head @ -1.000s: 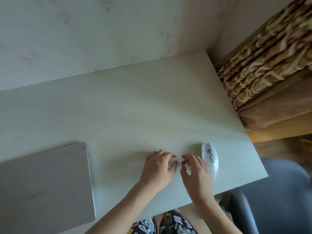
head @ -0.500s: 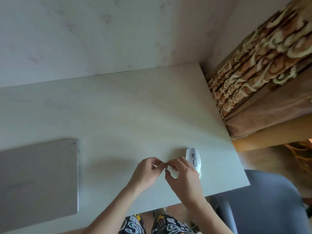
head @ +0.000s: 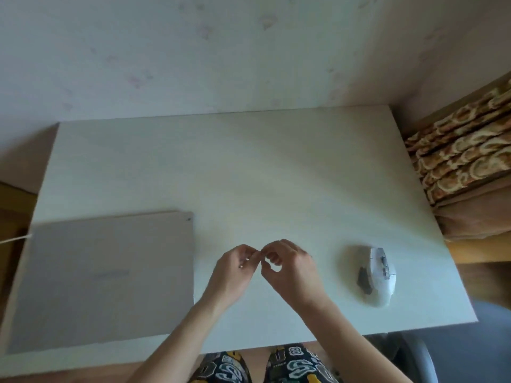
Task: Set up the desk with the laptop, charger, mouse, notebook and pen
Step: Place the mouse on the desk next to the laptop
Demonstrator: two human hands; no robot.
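Note:
A closed grey laptop lies flat on the left of the pale desk. A white mouse with a dark patch on its left side rests near the desk's right front corner. My left hand and my right hand hover over the desk between laptop and mouse, fingers curled and fingertips pinched together against each other. A tiny glint shows at my left fingers; whether anything is held there is unclear. No notebook or pen shows.
A thin white cord runs off the laptop's left edge. A patterned brown curtain hangs to the right of the desk, a grey chair stands at the lower right, and a wall rises behind.
Both hands have lifted off the desk beside the mouse and moved left, away from it, fingertips coming together. The view has swung left, showing the whole laptop.

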